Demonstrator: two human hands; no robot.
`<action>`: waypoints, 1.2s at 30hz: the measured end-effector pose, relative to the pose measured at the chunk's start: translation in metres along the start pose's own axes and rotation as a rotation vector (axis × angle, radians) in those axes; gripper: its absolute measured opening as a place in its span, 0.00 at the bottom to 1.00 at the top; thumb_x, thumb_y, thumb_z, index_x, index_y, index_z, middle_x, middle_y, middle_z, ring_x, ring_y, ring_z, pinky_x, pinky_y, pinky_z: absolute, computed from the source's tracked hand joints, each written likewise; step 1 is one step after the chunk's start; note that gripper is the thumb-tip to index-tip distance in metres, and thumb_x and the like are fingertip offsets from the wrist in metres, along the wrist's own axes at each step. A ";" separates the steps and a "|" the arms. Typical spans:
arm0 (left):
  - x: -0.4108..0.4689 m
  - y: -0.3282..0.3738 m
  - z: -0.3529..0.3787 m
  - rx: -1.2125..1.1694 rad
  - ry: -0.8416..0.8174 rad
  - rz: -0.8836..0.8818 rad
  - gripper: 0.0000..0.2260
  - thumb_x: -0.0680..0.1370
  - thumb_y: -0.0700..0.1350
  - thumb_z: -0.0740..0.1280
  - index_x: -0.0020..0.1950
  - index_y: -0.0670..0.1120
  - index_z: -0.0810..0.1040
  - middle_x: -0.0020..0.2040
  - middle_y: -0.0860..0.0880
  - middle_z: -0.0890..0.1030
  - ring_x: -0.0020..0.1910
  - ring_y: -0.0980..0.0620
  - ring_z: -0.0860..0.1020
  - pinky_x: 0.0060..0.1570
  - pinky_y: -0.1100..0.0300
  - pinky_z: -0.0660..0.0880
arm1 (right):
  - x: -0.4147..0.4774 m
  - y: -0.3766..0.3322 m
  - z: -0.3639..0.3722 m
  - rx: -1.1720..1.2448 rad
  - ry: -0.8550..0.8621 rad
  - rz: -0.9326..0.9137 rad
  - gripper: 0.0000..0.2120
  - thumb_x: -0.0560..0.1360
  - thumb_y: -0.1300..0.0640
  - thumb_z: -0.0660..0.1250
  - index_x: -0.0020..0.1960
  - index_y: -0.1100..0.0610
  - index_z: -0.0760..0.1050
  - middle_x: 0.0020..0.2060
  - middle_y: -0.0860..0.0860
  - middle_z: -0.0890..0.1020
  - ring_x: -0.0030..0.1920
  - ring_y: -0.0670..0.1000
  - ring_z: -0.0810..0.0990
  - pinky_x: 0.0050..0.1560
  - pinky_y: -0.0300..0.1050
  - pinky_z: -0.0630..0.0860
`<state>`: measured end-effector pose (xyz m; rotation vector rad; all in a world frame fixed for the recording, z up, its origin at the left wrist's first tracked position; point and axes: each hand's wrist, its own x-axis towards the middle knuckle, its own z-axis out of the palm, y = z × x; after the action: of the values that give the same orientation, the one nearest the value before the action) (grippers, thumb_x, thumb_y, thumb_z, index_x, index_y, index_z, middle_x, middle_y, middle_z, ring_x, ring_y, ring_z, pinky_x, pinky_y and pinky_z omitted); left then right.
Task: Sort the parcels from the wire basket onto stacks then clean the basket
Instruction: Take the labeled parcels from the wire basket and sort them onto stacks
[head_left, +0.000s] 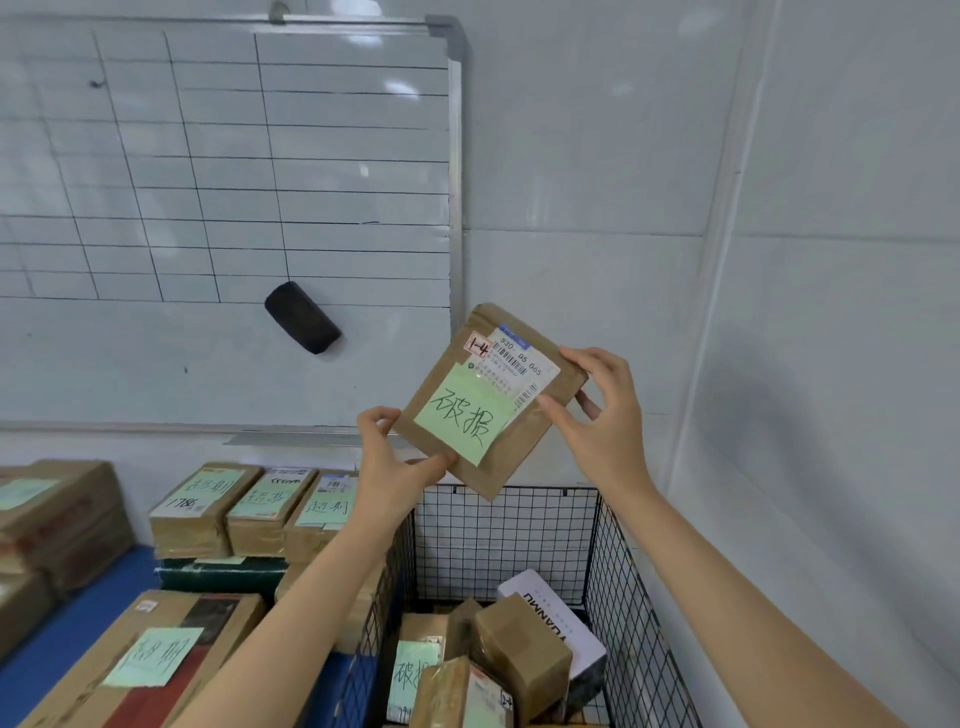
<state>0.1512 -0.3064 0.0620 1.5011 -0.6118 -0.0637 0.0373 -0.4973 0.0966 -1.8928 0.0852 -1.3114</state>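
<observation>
A brown parcel (457, 376) is pinched at its lower corner by the left hand (395, 467) and at its right edge by the right hand (605, 415), above the basket (498, 540), long axis tilted up-right.

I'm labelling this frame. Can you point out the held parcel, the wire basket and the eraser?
Held parcel (480, 402): head view, on its green note, near the middle.
Wire basket (498, 535): head view, on the back wall's mesh.
Eraser (303, 318): head view, middle of its black body.
</observation>
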 end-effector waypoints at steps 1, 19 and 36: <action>0.000 0.000 -0.001 -0.004 -0.007 0.002 0.28 0.72 0.36 0.76 0.61 0.52 0.61 0.66 0.51 0.70 0.40 0.60 0.83 0.51 0.48 0.81 | 0.002 -0.003 0.001 0.017 0.013 -0.007 0.26 0.70 0.64 0.77 0.66 0.53 0.77 0.63 0.48 0.70 0.65 0.39 0.71 0.58 0.29 0.74; -0.032 0.012 -0.011 -0.156 0.053 -0.027 0.32 0.71 0.37 0.77 0.65 0.60 0.67 0.62 0.54 0.76 0.52 0.54 0.81 0.53 0.55 0.79 | 0.014 -0.032 0.024 0.145 0.037 -0.051 0.25 0.71 0.62 0.77 0.64 0.52 0.74 0.61 0.51 0.73 0.64 0.46 0.75 0.55 0.42 0.81; -0.067 0.030 -0.030 -0.066 0.199 0.073 0.30 0.72 0.42 0.76 0.62 0.66 0.66 0.62 0.64 0.76 0.55 0.57 0.81 0.54 0.56 0.80 | -0.021 -0.053 0.048 0.217 -0.185 0.043 0.32 0.76 0.56 0.72 0.75 0.46 0.62 0.70 0.41 0.70 0.67 0.37 0.71 0.60 0.36 0.76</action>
<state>0.0971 -0.2492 0.0695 1.3999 -0.4988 0.1190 0.0468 -0.4242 0.1088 -1.8059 -0.1070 -1.0663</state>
